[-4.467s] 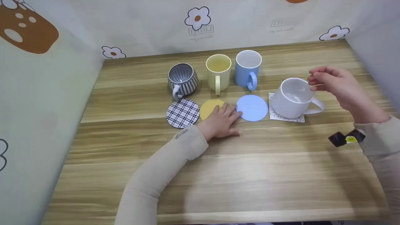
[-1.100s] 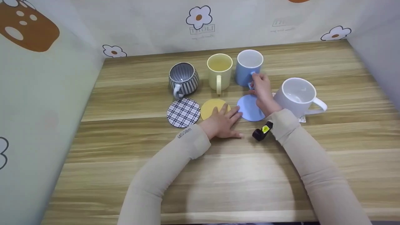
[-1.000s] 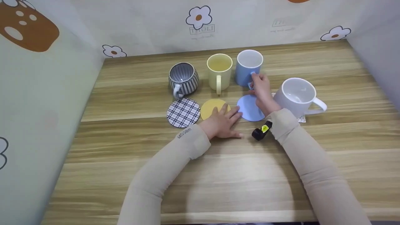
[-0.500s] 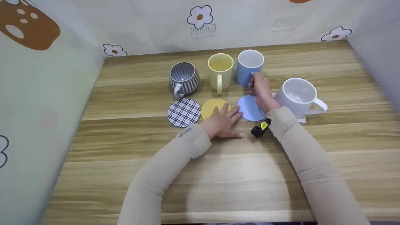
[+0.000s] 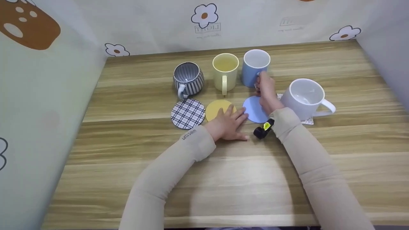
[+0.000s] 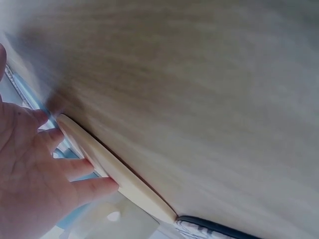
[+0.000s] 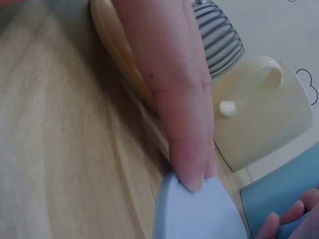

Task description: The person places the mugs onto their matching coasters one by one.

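My right hand grips the handle of the blue mug, which stands upright behind the round blue coaster. In the right wrist view, my curled fingers wrap that handle. My left hand lies spread, palm down, over part of the yellow coaster, and its fingertips touch the blue coaster's left edge. A yellow mug and a striped mug stand to the left of the blue one. A plaid coaster lies in front of the striped mug.
At the right a large white mug stands on a square speckled coaster, close beside my right wrist. The wooden table reaches a patterned wall at the back and walls on both sides.
My right hand has come left from the white mug to the blue mug's handle, and its fingers have closed more fully round it. The left hand stays in place.
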`<state>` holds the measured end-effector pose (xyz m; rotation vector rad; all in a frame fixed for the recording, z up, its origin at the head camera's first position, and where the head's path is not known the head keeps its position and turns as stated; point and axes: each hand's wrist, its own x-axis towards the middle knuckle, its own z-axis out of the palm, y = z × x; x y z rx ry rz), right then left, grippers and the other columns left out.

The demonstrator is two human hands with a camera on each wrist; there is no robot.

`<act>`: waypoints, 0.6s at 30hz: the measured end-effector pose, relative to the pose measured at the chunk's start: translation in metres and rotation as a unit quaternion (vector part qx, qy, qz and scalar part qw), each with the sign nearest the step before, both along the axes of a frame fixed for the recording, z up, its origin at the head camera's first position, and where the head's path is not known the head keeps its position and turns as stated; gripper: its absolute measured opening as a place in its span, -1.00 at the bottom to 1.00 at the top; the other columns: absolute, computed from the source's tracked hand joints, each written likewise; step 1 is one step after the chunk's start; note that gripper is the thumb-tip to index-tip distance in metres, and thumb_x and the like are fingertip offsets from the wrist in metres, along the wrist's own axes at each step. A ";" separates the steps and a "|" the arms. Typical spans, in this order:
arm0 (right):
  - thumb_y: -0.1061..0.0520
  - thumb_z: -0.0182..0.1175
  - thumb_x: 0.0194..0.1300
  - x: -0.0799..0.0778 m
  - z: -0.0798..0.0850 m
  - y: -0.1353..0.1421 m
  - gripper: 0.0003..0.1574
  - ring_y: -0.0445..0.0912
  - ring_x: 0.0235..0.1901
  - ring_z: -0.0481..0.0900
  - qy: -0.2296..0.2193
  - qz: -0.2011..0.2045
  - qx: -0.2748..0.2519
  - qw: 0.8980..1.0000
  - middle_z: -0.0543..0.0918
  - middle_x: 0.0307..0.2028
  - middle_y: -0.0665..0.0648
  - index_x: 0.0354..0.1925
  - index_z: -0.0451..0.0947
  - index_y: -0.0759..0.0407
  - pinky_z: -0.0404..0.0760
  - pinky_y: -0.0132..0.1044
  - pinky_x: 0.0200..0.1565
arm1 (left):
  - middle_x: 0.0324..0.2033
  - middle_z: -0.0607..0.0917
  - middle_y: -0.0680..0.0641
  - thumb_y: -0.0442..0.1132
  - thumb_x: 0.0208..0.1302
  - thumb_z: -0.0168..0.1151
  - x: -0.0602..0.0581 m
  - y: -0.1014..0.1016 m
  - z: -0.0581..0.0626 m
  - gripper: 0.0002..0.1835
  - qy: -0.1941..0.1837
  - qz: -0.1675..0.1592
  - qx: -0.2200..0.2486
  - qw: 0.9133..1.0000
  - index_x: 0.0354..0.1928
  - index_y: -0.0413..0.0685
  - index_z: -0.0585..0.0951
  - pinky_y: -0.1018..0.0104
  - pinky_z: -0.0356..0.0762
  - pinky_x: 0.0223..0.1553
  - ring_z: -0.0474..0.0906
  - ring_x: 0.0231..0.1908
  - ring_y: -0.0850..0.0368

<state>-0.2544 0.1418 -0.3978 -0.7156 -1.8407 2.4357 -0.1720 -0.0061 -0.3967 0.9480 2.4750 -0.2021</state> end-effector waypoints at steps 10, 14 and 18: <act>0.15 -0.11 0.17 0.000 0.000 -0.003 -0.50 -0.22 -0.82 0.05 0.003 -0.018 -0.023 1.000 0.15 -0.89 -0.08 -0.87 0.12 0.05 0.09 -0.39 -0.70 | 0.43 -0.29 0.05 0.45 0.16 -0.27 0.000 -0.001 0.001 -0.07 0.002 -0.003 -0.002 1.000 0.44 0.14 -0.22 -0.21 -0.19 0.30 -0.37 0.38 -0.21; 0.15 -0.11 0.17 -0.001 0.000 -0.003 -0.51 -0.24 -0.82 0.06 0.002 -0.025 -0.015 1.000 0.16 -0.88 -0.08 -0.87 0.12 0.04 0.08 -0.39 -0.70 | 0.43 -0.28 0.06 0.45 0.16 -0.27 0.001 0.000 0.001 -0.07 0.009 -0.004 -0.007 1.000 0.44 0.15 -0.21 -0.20 -0.16 0.30 -0.36 0.38 -0.20; 0.14 -0.12 0.17 -0.002 -0.001 -0.004 -0.51 -0.25 -0.83 0.05 0.007 -0.030 -0.007 1.000 0.16 -0.87 -0.09 -0.86 0.12 0.04 0.06 -0.40 -0.70 | 0.44 -0.26 0.06 0.46 0.16 -0.27 0.001 0.001 0.002 -0.07 0.013 -0.004 -0.009 1.000 0.44 0.14 -0.19 -0.19 -0.13 0.29 -0.35 0.39 -0.19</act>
